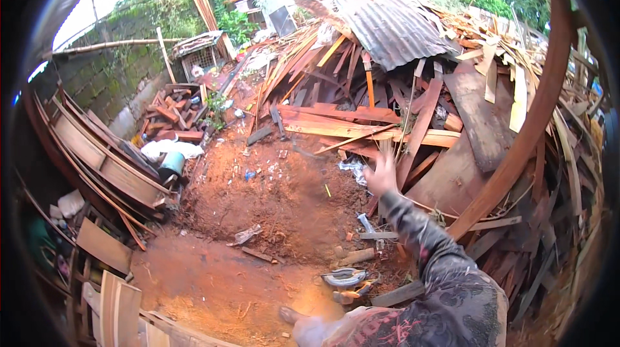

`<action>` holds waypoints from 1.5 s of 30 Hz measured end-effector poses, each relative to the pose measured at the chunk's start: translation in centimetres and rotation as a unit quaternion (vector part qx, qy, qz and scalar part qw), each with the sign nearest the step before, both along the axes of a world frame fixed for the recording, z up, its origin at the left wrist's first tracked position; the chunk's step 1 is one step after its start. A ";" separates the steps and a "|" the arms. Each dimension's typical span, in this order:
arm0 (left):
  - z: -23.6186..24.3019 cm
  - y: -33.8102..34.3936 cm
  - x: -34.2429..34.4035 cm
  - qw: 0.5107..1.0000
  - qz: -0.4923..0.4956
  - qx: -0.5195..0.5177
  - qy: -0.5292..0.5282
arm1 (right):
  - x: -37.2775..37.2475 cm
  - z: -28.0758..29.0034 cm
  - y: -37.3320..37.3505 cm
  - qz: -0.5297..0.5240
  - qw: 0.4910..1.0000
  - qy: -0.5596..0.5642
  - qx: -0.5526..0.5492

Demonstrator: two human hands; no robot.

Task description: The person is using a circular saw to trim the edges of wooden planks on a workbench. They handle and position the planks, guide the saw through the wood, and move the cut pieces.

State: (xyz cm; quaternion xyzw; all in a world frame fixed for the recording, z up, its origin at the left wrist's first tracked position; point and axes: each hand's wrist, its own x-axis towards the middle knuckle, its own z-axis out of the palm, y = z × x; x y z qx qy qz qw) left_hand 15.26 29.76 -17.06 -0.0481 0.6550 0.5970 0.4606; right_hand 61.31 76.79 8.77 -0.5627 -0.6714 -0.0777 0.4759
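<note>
In the head view, the right hand (381,176) reaches out with fingers (388,158) spread wide and holding nothing, toward the pile of reddish-brown planks (361,121) lying criss-crossed and splintered at its twelve o'clock. At one o'clock sits a grey corrugated metal sheet (394,24); at nine o'clock lies bare red earth (271,198).

Roof: corrugated metal sheet (387,21) atop the heap;
Left: mossy block wall (97,76); stacked offcuts (174,114);
Ground: red earth (258,198); teal bucket (172,163);
Near foot: possibly a sandal (344,277)
</note>
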 end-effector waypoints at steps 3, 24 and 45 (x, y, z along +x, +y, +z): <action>7.0 -5.6 -1.2 1.000 0.016 0.007 0.026 | 5.8 -11.2 -8.5 -0.007 0.921 0.059 -0.384; 18.1 -63.6 -5.2 0.732 0.652 0.190 0.057 | -18.0 -13.9 -47.1 0.421 0.608 0.134 -0.660; 33.9 -60.6 -2.1 0.831 0.375 0.343 0.226 | -12.4 -2.7 -60.3 0.338 0.786 0.112 -0.505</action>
